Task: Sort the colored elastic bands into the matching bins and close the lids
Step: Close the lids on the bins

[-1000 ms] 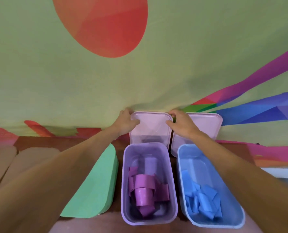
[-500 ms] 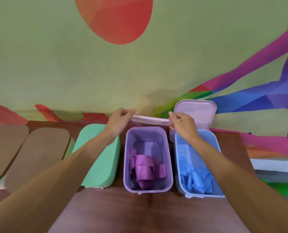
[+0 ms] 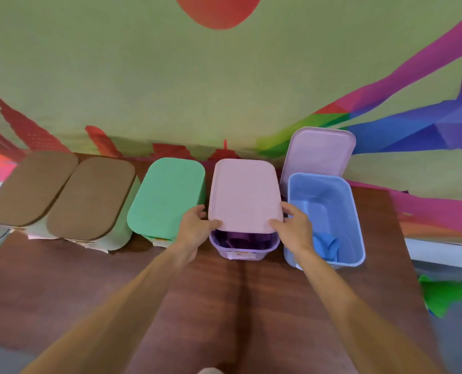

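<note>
A pale pink lid (image 3: 244,197) lies over the purple bin (image 3: 244,251), covering all but its near end, where purple bands (image 3: 233,240) show in the gap. My left hand (image 3: 197,225) holds the lid's near left corner and my right hand (image 3: 292,225) holds its near right corner. To the right stands the open blue bin (image 3: 352,211) with blue bands (image 3: 325,245) at its near end. A second pink lid (image 3: 319,151) leans against the wall behind the blue bin.
A closed green bin (image 3: 167,197) stands left of the purple one, and two bins with brown lids (image 3: 89,198) (image 3: 32,184) stand further left. All sit on a dark wooden table (image 3: 224,306) against a painted wall. The table's right edge is near the blue bin.
Both hands have brought the pink lid from the wall forward and down over the purple bin. The view has tilted, showing more of the table and the left bins.
</note>
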Action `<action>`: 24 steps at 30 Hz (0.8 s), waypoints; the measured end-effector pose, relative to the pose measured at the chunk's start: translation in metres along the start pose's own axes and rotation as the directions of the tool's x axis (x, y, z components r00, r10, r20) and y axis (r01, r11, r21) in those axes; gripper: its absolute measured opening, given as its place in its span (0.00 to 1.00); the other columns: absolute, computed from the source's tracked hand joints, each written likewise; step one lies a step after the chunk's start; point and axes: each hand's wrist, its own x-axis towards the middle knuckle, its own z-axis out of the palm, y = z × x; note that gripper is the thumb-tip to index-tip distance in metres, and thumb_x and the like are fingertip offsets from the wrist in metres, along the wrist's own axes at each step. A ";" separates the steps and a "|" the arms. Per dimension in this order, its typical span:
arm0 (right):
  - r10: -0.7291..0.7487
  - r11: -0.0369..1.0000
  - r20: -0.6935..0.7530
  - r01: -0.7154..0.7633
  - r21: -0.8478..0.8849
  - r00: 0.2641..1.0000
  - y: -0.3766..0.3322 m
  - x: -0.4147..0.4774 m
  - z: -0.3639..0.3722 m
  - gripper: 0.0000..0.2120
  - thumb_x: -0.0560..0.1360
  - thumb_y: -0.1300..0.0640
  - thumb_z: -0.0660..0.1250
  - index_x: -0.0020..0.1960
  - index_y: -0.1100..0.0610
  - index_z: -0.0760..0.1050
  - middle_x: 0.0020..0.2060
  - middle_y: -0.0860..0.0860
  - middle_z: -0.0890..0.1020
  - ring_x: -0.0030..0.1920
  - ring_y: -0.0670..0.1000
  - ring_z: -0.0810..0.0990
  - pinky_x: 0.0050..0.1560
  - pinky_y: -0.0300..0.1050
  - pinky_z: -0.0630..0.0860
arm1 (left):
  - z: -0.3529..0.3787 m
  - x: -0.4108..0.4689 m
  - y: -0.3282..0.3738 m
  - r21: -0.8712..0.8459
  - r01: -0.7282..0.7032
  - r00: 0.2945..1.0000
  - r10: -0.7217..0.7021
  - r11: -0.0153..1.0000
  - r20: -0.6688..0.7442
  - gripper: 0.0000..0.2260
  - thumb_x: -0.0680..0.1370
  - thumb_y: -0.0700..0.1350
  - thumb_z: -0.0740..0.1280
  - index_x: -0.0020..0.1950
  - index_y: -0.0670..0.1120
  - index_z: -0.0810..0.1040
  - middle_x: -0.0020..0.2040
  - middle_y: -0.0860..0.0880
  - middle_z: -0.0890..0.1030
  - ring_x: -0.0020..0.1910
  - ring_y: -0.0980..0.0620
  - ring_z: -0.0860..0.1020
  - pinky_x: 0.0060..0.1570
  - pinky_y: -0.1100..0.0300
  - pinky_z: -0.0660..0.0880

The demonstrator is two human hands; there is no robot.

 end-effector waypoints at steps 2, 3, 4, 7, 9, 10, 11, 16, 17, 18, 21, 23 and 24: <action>-0.009 0.999 0.001 0.009 -0.031 1.000 0.010 -0.004 0.004 0.23 0.70 0.66 0.67 0.64 0.56 0.75 0.54 0.52 0.81 0.45 0.50 0.78 0.46 0.38 0.71 | 0.004 -0.002 -0.014 0.089 -0.011 1.000 0.009 0.996 0.015 0.22 0.70 0.31 0.69 0.64 0.35 0.73 0.59 0.43 0.79 0.53 0.48 0.77 0.41 0.68 0.72; -0.019 0.998 -0.001 0.019 -0.056 1.000 0.015 -0.005 0.005 0.23 0.70 0.66 0.67 0.64 0.56 0.75 0.54 0.53 0.81 0.45 0.50 0.77 0.47 0.38 0.71 | 0.005 -0.004 -0.020 0.157 -0.029 0.999 0.027 0.987 0.017 0.18 0.69 0.31 0.69 0.59 0.36 0.77 0.55 0.42 0.81 0.50 0.46 0.79 0.40 0.67 0.74; -0.029 0.996 -0.002 0.029 -0.090 1.000 0.020 -0.006 0.007 0.23 0.70 0.66 0.67 0.65 0.56 0.75 0.55 0.53 0.81 0.46 0.50 0.77 0.48 0.38 0.71 | 0.007 -0.005 -0.026 0.215 -0.041 0.999 0.037 0.976 0.019 0.16 0.67 0.32 0.68 0.55 0.36 0.78 0.53 0.40 0.82 0.50 0.43 0.80 0.42 0.63 0.75; -0.047 0.982 0.000 0.046 -0.184 0.999 0.033 -0.010 0.011 0.23 0.72 0.65 0.67 0.66 0.55 0.73 0.57 0.54 0.79 0.53 0.53 0.77 0.57 0.44 0.74 | 0.011 -0.003 -0.041 0.347 -0.069 0.998 0.067 0.935 0.017 0.18 0.66 0.36 0.67 0.56 0.39 0.77 0.53 0.40 0.77 0.49 0.42 0.75 0.53 0.57 0.73; -0.040 0.979 0.002 0.040 -0.200 0.999 0.038 -0.012 0.015 0.23 0.72 0.65 0.68 0.67 0.56 0.72 0.60 0.54 0.77 0.57 0.54 0.76 0.63 0.49 0.73 | 0.014 -0.006 -0.040 0.381 -0.095 0.995 0.090 0.920 0.030 0.18 0.71 0.35 0.65 0.61 0.39 0.72 0.54 0.42 0.70 0.47 0.48 0.68 0.52 0.62 0.67; -0.037 0.978 -0.003 0.035 -0.207 0.999 0.040 -0.013 0.017 0.24 0.72 0.65 0.68 0.67 0.56 0.72 0.61 0.55 0.76 0.59 0.55 0.75 0.64 0.51 0.72 | 0.016 -0.005 -0.041 0.397 -0.110 0.994 0.102 0.911 0.041 0.18 0.72 0.35 0.64 0.62 0.40 0.71 0.55 0.42 0.68 0.47 0.48 0.67 0.52 0.62 0.66; -0.031 0.977 -0.015 0.027 -0.211 0.999 0.041 -0.014 0.019 0.24 0.72 0.66 0.68 0.68 0.57 0.71 0.62 0.55 0.75 0.60 0.55 0.75 0.65 0.52 0.71 | 0.016 -0.003 -0.043 0.421 -0.121 0.993 0.109 0.899 0.053 0.18 0.73 0.35 0.64 0.63 0.40 0.70 0.56 0.41 0.68 0.48 0.46 0.69 0.54 0.60 0.67; 0.025 0.982 -0.056 -0.035 -0.188 0.998 0.041 -0.023 0.024 0.25 0.73 0.64 0.67 0.70 0.56 0.69 0.63 0.54 0.74 0.62 0.54 0.74 0.67 0.50 0.71 | 0.015 0.003 -0.053 0.436 -0.165 0.985 0.130 0.885 0.110 0.17 0.76 0.36 0.63 0.65 0.40 0.69 0.58 0.40 0.68 0.46 0.47 0.67 0.54 0.61 0.67; 0.028 0.979 -0.060 -0.040 -0.199 0.998 0.040 -0.023 0.025 0.25 0.73 0.63 0.68 0.70 0.56 0.69 0.63 0.54 0.74 0.62 0.54 0.74 0.66 0.50 0.70 | 0.014 0.004 -0.054 0.419 -0.169 0.985 0.133 0.892 0.114 0.18 0.75 0.36 0.62 0.66 0.40 0.69 0.57 0.39 0.70 0.45 0.48 0.66 0.50 0.63 0.65; 0.031 0.977 -0.060 -0.043 -0.210 0.998 0.039 -0.024 0.025 0.25 0.73 0.62 0.68 0.70 0.56 0.69 0.63 0.55 0.74 0.62 0.55 0.74 0.66 0.50 0.70 | 0.014 0.005 -0.054 0.402 -0.172 0.984 0.135 0.899 0.119 0.19 0.75 0.35 0.62 0.66 0.40 0.69 0.57 0.39 0.71 0.45 0.49 0.65 0.47 0.64 0.64; 0.047 0.970 -0.064 -0.061 -0.236 0.997 0.036 -0.024 0.027 0.25 0.73 0.62 0.68 0.70 0.56 0.69 0.63 0.55 0.74 0.62 0.55 0.74 0.66 0.50 0.70 | 0.011 0.008 -0.057 0.363 -0.187 0.980 0.150 0.913 0.128 0.18 0.74 0.34 0.62 0.64 0.40 0.71 0.55 0.38 0.73 0.45 0.50 0.65 0.40 0.64 0.60; 0.047 0.972 -0.081 -0.065 -0.224 0.996 0.035 -0.025 0.029 0.25 0.73 0.63 0.68 0.69 0.56 0.70 0.62 0.56 0.75 0.61 0.55 0.74 0.64 0.48 0.70 | 0.009 0.010 -0.058 0.356 -0.198 0.978 0.159 0.913 0.135 0.17 0.73 0.34 0.63 0.62 0.39 0.73 0.53 0.38 0.74 0.46 0.50 0.65 0.41 0.64 0.61; 0.054 0.977 -0.092 -0.072 -0.203 0.994 0.034 -0.026 0.030 0.25 0.73 0.64 0.68 0.68 0.56 0.70 0.62 0.56 0.76 0.60 0.54 0.75 0.63 0.47 0.71 | 0.008 0.011 -0.059 0.352 -0.200 0.977 0.160 0.914 0.140 0.17 0.73 0.34 0.63 0.62 0.39 0.73 0.53 0.38 0.75 0.47 0.49 0.65 0.43 0.64 0.62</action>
